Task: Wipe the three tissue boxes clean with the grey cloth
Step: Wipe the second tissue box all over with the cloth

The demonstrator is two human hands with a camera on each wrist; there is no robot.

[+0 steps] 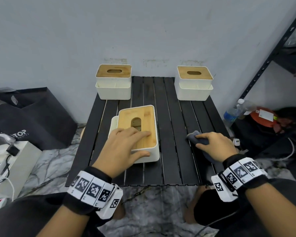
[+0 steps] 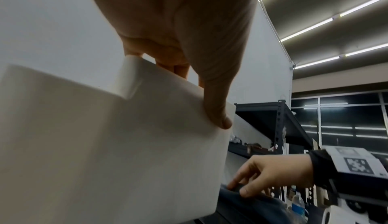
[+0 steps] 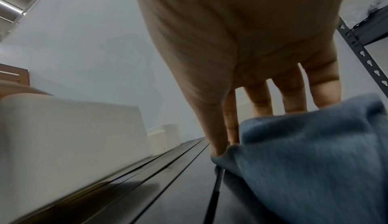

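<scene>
While left hand [image 1: 125,146] holds near box [image 1: 144,127], two boxes [image 1: 113,82] behind, shelving [image 1: 270,60] right

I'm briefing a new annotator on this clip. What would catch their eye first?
Probably the near tissue box with its bamboo lid, at the front of the black slatted table, held by the left hand. Next, the right hand gripping the grey cloth on the table beside it. Two matching boxes sit at the far corners by the wall.

The black slatted table [image 1: 174,117] carries tissue boxes at eleven [image 1: 113,82], one [image 1: 194,82] and centre [image 1: 137,132], a grey cloth [image 1: 197,139] at four.
</scene>
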